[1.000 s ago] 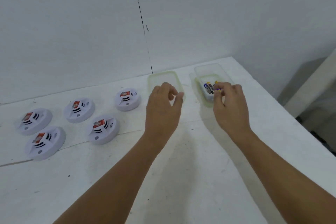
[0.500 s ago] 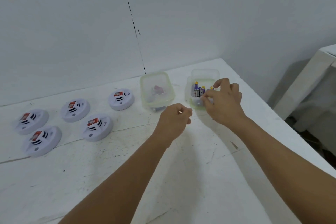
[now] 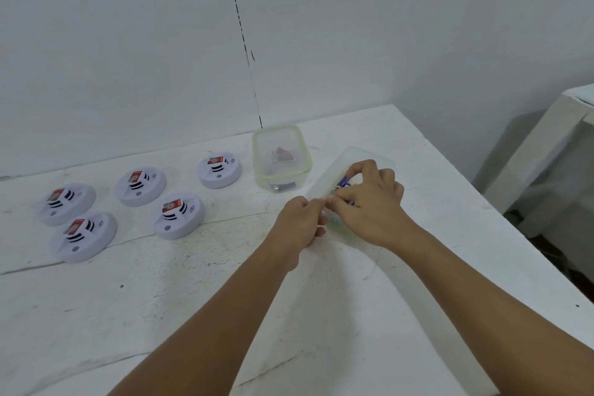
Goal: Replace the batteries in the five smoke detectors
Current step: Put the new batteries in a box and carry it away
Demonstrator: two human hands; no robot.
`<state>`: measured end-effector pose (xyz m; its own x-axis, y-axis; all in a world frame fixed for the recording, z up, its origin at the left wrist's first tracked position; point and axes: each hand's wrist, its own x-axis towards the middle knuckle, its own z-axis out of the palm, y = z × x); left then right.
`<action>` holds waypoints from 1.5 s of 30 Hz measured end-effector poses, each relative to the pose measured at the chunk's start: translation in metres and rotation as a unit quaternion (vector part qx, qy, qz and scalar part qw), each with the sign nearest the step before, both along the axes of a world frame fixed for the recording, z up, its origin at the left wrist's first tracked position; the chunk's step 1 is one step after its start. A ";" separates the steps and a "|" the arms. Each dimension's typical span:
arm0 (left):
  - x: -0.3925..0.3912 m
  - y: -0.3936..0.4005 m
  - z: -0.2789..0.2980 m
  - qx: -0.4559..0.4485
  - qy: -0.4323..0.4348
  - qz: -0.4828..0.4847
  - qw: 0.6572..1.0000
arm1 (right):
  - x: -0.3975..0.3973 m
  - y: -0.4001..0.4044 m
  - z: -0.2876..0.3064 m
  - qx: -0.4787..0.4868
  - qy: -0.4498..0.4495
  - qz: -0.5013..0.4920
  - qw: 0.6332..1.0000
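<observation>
Your table's (image 3: 193, 315) near half lies bare, its right edge close by. Your right hand (image 3: 369, 206) pinches batteries (image 3: 345, 182) in the tilted container (image 3: 353, 154); your left hand (image 3: 297, 222) curls at its rim, grip unclear. Five smoke detectors (image 3: 178, 215) sit left.

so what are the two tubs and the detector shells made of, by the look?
Tub on the left: clear plastic, probably; its contents show through the walls, and the rim is pale green. Tub under the hands: the same translucent look, though mostly covered. Smoke detectors: white moulded plastic with a smooth matte finish, dark slots and red stickers. Table: white-painted and scuffed; its core can't be told.
</observation>
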<state>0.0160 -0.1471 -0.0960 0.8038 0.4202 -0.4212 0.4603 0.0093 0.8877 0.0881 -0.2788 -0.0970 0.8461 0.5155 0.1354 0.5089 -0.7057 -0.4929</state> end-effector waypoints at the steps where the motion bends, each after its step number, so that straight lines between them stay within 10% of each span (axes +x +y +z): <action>1: -0.002 0.003 0.000 0.001 0.001 0.003 1.000 | -0.001 0.000 -0.001 0.014 -0.009 -0.010 1.000; 5: -0.014 0.019 0.002 0.004 0.024 0.005 1.000 | 0.002 0.000 0.002 0.093 -0.040 -0.122 0.987; 12: -0.044 0.057 0.004 0.003 0.060 0.003 0.998 | 0.003 0.003 -0.005 0.138 0.181 -0.125 0.966; 45: -0.209 0.181 0.007 0.163 0.056 0.165 0.971 | -0.112 0.139 0.003 0.056 0.212 0.059 0.974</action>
